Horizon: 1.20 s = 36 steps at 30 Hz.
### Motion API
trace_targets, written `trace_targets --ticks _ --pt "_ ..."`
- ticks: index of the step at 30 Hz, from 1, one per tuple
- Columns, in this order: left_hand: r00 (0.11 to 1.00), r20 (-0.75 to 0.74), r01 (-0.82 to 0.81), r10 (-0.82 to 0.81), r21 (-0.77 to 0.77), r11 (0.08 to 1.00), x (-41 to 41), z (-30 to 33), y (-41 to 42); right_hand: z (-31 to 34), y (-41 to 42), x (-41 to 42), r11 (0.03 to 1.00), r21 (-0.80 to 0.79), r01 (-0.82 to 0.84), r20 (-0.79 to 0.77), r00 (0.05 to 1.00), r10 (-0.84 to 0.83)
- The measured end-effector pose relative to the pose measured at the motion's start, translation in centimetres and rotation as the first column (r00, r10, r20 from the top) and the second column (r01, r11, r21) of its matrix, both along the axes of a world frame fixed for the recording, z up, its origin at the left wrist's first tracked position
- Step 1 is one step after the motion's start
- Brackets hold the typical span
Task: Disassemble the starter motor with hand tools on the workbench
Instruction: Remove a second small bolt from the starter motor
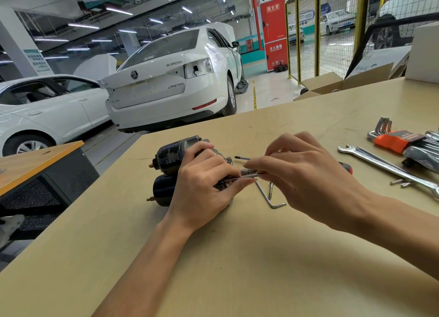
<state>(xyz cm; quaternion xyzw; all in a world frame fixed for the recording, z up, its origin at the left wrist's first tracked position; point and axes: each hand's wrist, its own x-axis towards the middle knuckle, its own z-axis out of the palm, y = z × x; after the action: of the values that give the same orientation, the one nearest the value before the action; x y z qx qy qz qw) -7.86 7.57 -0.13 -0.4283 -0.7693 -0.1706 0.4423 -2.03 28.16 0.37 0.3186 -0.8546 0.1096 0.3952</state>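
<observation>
The starter motor [180, 171], heavy and rigid, is clamped on the surface [237, 257] by the left hand [204, 188]. At three o'clock, the right hand [306, 174] pinches what is perhaps a long through-bolt [240, 178]; the greasy housing should be held firmly.

My left hand [204, 186] and right hand [306, 174] are bare, no gloves, rings or watch. Both forearms are uncovered to the frame edge, at 7 o'clock and 4 o'clock. Fingernails are short and unpainted.
</observation>
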Motion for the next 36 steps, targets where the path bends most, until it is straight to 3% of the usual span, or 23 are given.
trace_targets --ticks 10,19,27,36 --pt "1.0 0.017 0.024 -0.024 -0.001 1.0 0.19 0.11 -0.03 0.0 -0.03 0.19 0.998 -0.057 -0.01 -0.086 0.996 0.005" --pt "1.0 -0.001 0.008 -0.008 -0.004 1.0 0.11 0.09 0.02 0.55 0.22 0.42 0.993 -0.056 0.106 0.029 0.994 -0.105" --pt "1.0 -0.003 0.006 -0.006 -0.006 1.0 0.0 0.06 -0.03 0.56 0.62 0.13 0.999 0.033 0.03 -0.006 1.0 -0.03" --pt "1.0 0.005 0.0 0.0 0.001 1.0 -0.12 -0.06 0.02 0.38 0.48 0.05 0.997 -0.073 0.024 -0.071 0.997 -0.029"
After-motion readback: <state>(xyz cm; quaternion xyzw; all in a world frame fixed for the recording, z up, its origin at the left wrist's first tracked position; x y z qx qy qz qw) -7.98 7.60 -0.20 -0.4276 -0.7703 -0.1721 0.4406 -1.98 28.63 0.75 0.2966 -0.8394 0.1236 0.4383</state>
